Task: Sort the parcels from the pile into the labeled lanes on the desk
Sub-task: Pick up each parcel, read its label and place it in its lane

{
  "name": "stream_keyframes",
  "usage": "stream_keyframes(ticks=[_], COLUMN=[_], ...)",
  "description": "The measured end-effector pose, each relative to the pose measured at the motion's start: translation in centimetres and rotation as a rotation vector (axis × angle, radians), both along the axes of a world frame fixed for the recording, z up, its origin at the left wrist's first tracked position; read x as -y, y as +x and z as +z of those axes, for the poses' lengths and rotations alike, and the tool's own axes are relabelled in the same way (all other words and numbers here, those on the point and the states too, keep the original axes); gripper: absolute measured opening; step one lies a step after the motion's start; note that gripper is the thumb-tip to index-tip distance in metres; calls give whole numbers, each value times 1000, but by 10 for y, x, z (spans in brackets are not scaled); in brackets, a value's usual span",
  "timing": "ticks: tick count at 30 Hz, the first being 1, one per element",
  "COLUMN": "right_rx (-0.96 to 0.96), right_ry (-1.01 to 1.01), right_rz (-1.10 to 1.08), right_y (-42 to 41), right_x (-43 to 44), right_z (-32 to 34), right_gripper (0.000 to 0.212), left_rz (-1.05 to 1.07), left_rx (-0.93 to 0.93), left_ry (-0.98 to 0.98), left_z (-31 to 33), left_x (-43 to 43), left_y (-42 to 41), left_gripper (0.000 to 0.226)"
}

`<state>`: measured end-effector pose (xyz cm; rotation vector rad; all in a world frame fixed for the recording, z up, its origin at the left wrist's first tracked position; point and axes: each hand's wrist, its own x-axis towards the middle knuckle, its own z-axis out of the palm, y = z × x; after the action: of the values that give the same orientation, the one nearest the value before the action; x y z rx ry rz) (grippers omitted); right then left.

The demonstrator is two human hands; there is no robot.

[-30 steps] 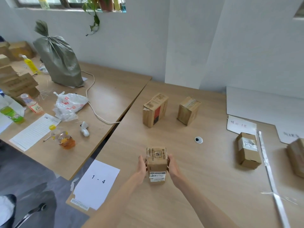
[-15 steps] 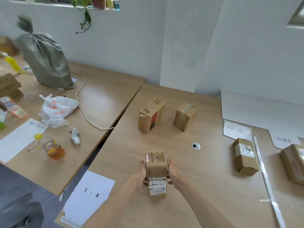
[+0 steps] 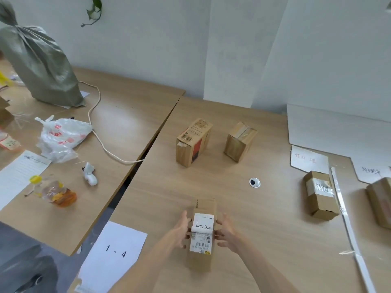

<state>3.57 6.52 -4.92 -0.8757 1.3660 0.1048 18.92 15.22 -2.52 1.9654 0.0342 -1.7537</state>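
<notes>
I hold a small cardboard parcel (image 3: 203, 208) between both hands near the desk's front edge, its white shipping label with barcode turned up toward me. My left hand (image 3: 182, 229) grips its left side and my right hand (image 3: 226, 233) grips its right side. Two more parcels stand farther back on the desk: one with a red side (image 3: 193, 141) and a taped one (image 3: 240, 141). A white sheet marked "1 - 4" (image 3: 114, 254) lies at the front left corner. Handwritten lane labels (image 3: 309, 158) (image 3: 371, 171) lie at the right, each with a parcel (image 3: 320, 194) (image 3: 380, 200) in front.
A strip of tape (image 3: 347, 220) runs along the desk between the right lanes. A round cable hole (image 3: 254, 182) sits mid-desk. The left table carries a grey sack (image 3: 40, 66), a plastic bag (image 3: 63, 136), a cable (image 3: 99, 142), a bottle (image 3: 55, 192) and papers.
Both hands tipped the parcel so its labelled face now points up at me, and drew it slightly nearer. The view shifted to the right.
</notes>
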Motion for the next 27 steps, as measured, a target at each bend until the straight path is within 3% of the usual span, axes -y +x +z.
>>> stream_keyframes(ticks=[10, 14, 18, 20, 22, 24, 25, 27], right_rx=[50, -102, -98, -111, -101, -61, -45, -33], right_ry=[157, -24, -263, -335, -307, -270, -261, -278], right_rz=[-170, -122, -38, 37, 77, 101, 118, 159], right_y=[-7, -23, -36, -32, -26, -18, -14, -11], right_x=[-31, 0, 44, 59, 64, 59, 53, 39], right_z=[2, 16, 35, 34, 26, 21, 22, 26], right_gripper=[69, 67, 60, 60, 63, 63, 62, 56], left_rz=[-306, -197, 37, 220, 107, 62, 44, 54], left_rx=[-10, 151, 262, 209, 176, 8, -86, -104], left_ry=[-147, -111, -170, -112, -59, 47, 76, 108], left_z=[-8, -3, -8, -9, -13, -17, -20, -5], left_x=[44, 39, 14, -7, -41, -56, -60, -64], left_y=[6, 12, 38, 41, 42, 37, 36, 30], left_gripper=[75, 74, 70, 74, 86, 103, 106, 98])
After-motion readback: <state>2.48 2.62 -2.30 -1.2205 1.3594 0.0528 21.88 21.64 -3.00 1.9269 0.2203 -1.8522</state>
